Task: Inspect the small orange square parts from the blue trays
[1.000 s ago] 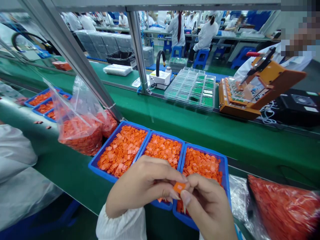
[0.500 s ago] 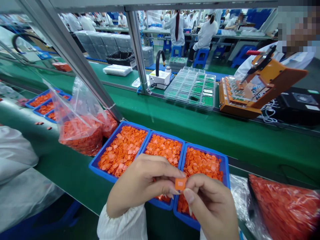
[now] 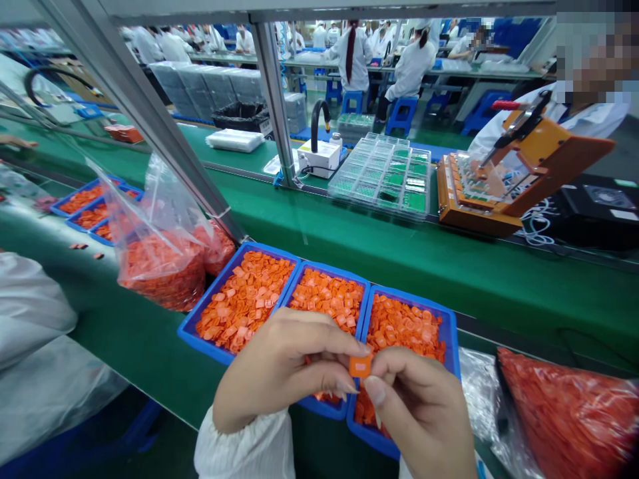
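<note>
My left hand (image 3: pixel 284 366) and my right hand (image 3: pixel 424 412) meet at the bottom centre, both pinching one small orange plastic piece (image 3: pixel 360 365) between their fingertips. Just beyond them stand three blue trays side by side: the left tray (image 3: pixel 192 319), the middle tray (image 3: pixel 367 287) and the right tray (image 3: pixel 449 332), each heaped with several small orange pieces. The hands hover over the near edge of the middle and right trays.
A clear bag of orange pieces (image 3: pixel 160 259) leans on a metal post (image 3: pixel 150 113) at left; another bag (image 3: pixel 569 412) lies at right. A co-worker's white sleeve (image 3: pixel 30 313) is far left. Across the green belt (image 3: pixel 449 266) sit a clear compartment tray (image 3: pixel 384 176) and an orange fixture (image 3: pixel 509 179).
The orange piece has been turned a little between my fingertips and sits slightly higher. My hands have barely shifted.
</note>
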Available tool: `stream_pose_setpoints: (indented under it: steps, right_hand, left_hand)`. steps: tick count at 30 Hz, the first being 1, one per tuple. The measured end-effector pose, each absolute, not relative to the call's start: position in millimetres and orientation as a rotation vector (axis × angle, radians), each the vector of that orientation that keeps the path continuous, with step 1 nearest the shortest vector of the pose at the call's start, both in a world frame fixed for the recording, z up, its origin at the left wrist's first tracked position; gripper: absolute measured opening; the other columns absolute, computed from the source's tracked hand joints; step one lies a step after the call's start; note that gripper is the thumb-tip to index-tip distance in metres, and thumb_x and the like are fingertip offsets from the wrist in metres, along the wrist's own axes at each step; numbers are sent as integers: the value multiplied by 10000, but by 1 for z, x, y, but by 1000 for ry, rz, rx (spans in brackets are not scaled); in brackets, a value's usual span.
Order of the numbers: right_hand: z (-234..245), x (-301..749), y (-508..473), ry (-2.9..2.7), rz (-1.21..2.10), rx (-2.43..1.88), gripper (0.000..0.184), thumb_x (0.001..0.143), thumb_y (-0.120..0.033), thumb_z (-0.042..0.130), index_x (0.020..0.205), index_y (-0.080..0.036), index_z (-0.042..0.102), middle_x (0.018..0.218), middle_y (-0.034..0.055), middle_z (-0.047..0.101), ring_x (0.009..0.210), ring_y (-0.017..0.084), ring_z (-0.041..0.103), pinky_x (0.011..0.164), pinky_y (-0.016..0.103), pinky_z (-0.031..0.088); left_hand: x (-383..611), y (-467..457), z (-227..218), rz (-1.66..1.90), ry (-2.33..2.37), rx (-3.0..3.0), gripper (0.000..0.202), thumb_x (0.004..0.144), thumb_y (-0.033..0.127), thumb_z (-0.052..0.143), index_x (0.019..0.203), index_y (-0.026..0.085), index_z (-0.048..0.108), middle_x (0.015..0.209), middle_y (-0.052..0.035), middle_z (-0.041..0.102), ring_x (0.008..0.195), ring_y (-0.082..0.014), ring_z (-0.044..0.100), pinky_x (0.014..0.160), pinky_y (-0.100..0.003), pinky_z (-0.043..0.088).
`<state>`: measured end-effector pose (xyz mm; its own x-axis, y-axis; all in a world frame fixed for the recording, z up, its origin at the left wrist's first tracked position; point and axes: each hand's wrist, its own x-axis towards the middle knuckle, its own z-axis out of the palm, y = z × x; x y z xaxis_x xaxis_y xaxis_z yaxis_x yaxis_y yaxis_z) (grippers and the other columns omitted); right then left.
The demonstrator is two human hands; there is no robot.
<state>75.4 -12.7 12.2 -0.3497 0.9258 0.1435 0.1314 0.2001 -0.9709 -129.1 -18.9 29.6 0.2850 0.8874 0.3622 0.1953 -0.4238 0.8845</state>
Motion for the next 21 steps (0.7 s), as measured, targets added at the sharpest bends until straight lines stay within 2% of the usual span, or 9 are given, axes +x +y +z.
stream_pose_setpoints:
  steps: [4,12,16,19,21]
  right_hand:
    - [17,71,-10,-1633,1192,-997,200,866,-206,659,667,-213,646,478,-62,515,399,83,448,384,178,351]
    - [10,78,-12,-1568,1275,-989,168,853,-196,666,687,-217,651,518,-53,524,438,93,450,404,182,353]
    - [2,82,-14,-1442,1420,-975,194,901,-277,699,726,-217,642,592,-40,514,451,90,399,390,189,310]
    - [-2,81,-15,-1258,1597,-926,298,937,-412,706,739,-213,604,589,-47,485,426,72,298,372,194,240]
    - [-2,79,-15,-1172,1723,-875,347,946,-470,702,747,-214,580,548,-63,450,425,71,270,382,192,235]
  left_hand:
    - [-129,-19,29,1153,995,1805,161,889,188,814,1043,158,779,793,-35,768,661,-117,740,638,-150,574]
    - [-127,-21,26,1164,971,1576,202,873,106,815,1055,191,790,786,-9,760,618,-95,742,630,-131,596]
    - [-124,-15,18,1482,1026,1176,75,937,136,752,947,204,781,792,4,717,587,-82,717,539,-120,588]
    - [-122,-3,14,1829,914,885,42,935,203,775,903,186,753,763,16,679,505,-33,615,412,-56,481]
    - [-121,4,14,1906,719,659,82,926,199,785,885,166,722,782,24,657,475,-8,558,368,-35,420]
